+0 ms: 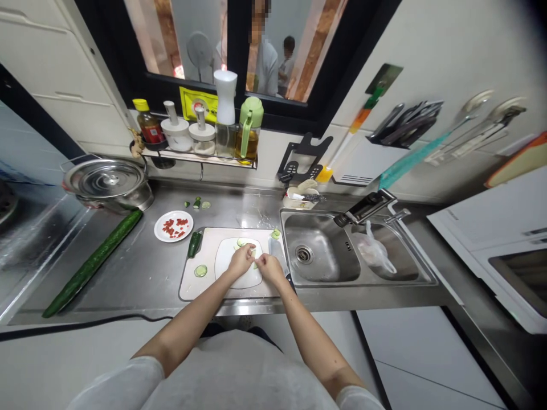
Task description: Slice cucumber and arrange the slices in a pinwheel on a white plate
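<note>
My left hand (241,260) and my right hand (269,267) meet over a white square plate (226,267), fingers pinched on a thin cucumber slice (255,259) between them. A few pale green slices (240,243) lie at the plate's far edge. Under the plate is a cutting board (209,287). On its left part rest a stack of round cucumber slices (200,271) and a dark green cucumber piece (195,244). A knife (277,250) lies along the right side, partly behind my right hand, with cucumber bits (276,233) near its tip.
A round plate of chopped red pieces (174,226), a long cucumber (96,262) and a lidded steel pot (111,182) stand to the left. The double sink (322,245) adjoins the board on the right. Behind, a rack (200,156) holds bottles and jars.
</note>
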`<move>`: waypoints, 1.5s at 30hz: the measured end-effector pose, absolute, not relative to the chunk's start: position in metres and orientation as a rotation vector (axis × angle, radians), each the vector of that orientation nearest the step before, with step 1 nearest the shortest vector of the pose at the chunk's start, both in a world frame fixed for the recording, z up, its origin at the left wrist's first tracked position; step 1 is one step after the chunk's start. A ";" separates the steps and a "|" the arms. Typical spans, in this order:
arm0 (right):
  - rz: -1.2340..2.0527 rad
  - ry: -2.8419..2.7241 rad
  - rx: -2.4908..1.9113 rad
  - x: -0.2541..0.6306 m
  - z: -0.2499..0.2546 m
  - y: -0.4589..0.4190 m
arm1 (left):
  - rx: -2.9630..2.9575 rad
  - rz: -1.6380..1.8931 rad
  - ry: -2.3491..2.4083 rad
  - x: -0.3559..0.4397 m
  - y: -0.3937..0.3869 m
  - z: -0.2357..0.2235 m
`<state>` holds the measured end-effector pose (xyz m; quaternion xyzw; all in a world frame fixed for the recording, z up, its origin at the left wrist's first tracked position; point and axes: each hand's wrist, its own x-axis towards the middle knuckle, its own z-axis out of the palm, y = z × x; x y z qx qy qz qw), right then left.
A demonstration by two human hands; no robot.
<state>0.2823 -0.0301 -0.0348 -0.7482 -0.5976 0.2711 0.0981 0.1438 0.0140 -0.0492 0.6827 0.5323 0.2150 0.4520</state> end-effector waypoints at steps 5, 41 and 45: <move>0.695 -1.885 -2.374 0.277 -0.030 -0.030 | 2.021 0.306 1.387 0.144 0.012 -0.044; 0.529 -2.168 -2.349 0.266 -0.028 -0.063 | 2.227 0.225 1.361 0.130 0.015 -0.045; 0.538 -2.158 -2.361 0.266 -0.029 -0.062 | 2.219 0.245 1.366 0.130 0.014 -0.047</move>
